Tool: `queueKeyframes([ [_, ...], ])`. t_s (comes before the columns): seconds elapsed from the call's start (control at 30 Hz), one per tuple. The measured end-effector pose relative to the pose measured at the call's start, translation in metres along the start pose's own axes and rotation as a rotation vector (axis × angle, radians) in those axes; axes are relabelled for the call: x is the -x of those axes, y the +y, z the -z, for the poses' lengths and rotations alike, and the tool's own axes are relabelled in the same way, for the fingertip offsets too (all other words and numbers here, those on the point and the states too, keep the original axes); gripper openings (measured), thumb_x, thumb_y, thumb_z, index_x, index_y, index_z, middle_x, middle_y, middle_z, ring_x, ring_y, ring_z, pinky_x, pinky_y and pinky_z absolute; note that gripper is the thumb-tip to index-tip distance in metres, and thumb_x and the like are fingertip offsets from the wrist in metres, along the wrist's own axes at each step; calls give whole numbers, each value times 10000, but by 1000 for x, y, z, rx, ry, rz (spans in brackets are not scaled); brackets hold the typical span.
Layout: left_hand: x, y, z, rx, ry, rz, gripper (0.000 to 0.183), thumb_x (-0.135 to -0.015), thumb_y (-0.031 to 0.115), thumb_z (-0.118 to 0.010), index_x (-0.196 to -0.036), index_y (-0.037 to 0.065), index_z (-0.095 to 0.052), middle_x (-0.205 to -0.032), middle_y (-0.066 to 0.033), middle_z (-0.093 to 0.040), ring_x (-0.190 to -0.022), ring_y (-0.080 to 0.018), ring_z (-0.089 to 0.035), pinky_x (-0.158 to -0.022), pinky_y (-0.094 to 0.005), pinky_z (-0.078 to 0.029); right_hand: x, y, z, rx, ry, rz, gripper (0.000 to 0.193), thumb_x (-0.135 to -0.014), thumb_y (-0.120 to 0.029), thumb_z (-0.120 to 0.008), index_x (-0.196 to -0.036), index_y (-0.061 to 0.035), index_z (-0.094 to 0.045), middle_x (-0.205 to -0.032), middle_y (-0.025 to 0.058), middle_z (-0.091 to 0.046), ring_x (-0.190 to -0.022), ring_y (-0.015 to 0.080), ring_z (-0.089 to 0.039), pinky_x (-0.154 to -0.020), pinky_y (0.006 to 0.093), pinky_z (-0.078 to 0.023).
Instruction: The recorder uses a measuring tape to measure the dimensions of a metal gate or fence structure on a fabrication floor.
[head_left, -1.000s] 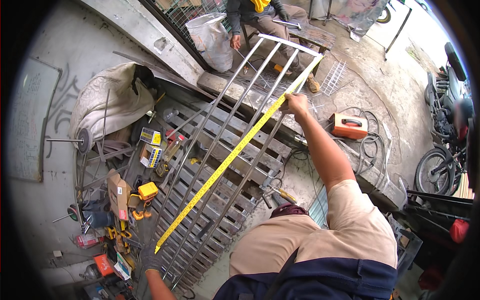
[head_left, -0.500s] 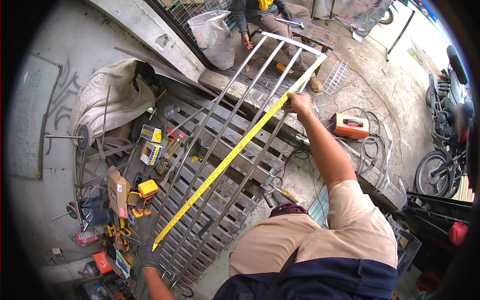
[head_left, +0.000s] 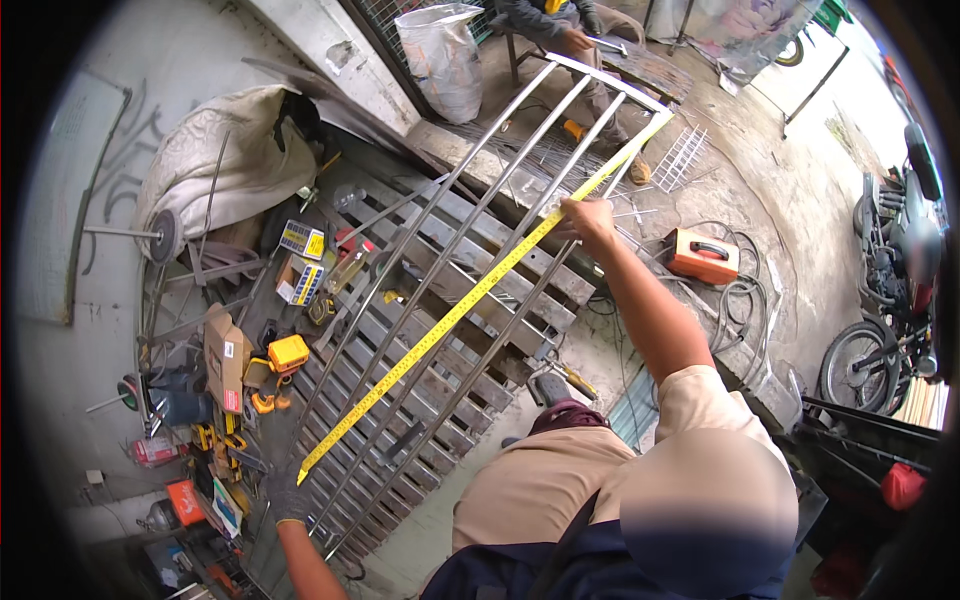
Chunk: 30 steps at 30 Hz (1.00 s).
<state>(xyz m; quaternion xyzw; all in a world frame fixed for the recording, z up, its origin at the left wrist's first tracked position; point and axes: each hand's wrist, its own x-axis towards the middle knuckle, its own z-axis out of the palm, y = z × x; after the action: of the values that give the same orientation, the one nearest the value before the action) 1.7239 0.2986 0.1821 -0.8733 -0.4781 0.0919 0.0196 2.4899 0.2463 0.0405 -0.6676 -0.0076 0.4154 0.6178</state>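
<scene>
A long yellow tape measure blade (head_left: 445, 325) lies stretched slantwise along a metal grille of parallel round bars (head_left: 480, 225). My left hand (head_left: 287, 495), in a dark grey glove, is closed at the blade's near end; its fingertips are partly hidden. Farther up, my bare right hand (head_left: 590, 220) is closed on the blade, beside the grille's rightmost bar. Beyond that hand, the blade reaches the flat end bar (head_left: 605, 80) at the grille's far end. No tape case can be made out. Under the grille is a slatted metal platform (head_left: 540, 320).
Boxes (head_left: 300, 240), a yellow-and-black power tool (head_left: 287, 352) and other tools crowd the left side. An orange machine (head_left: 702, 255) with cables sits on the right ledge. Another person (head_left: 550, 25) sits beyond the grille with a hammer-like tool (head_left: 608, 46). A motorcycle (head_left: 880, 330) stands far right.
The view has shifted slightly. The seated person's lowered hand has come up to the hammer-like tool. My hands keep their places on the tape measure blade.
</scene>
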Motion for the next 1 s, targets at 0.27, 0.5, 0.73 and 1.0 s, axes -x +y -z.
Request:
queueKeyframes([
  [0.27,16,-23,-13,25,-92,66,441,-772,59,-657,-1209,116,-676,-1110,-162,-702,-1040,-385,-649,-901,-496,-501,86,90,-82,-41,-88,-64,376,-991,-228,-659,-1073,135,-612,-968,255,-706,-757,346,-747,-590,392,-661],
  [0.5,65,-88,-46,32,-42,68,313,-776,122,-669,-1086,129,-713,-1084,-160,-708,-1003,-376,-664,-869,-477,-519,156,165,-146,-112,-217,1,361,-969,-202,-682,-1097,120,-582,-1010,218,-663,-807,340,-727,-684,436,-667],
  [0.73,143,-147,-68,-53,-98,134,320,-794,243,-757,-1103,187,-693,-1077,-87,-695,-1051,-307,-649,-886,-477,-508,216,222,-207,-139,-98,18,297,-1006,-186,-615,-1158,59,-540,-1037,188,-649,-879,355,-713,-750,487,-670],
  [1.0,202,-221,-105,-163,-30,188,193,-870,150,-649,-1039,196,-731,-976,-63,-738,-976,-288,-713,-871,-498,-513,301,282,-278,32,-121,86,312,-1044,-228,-538,-1134,71,-541,-1036,214,-662,-919,333,-717,-729,407,-663],
])
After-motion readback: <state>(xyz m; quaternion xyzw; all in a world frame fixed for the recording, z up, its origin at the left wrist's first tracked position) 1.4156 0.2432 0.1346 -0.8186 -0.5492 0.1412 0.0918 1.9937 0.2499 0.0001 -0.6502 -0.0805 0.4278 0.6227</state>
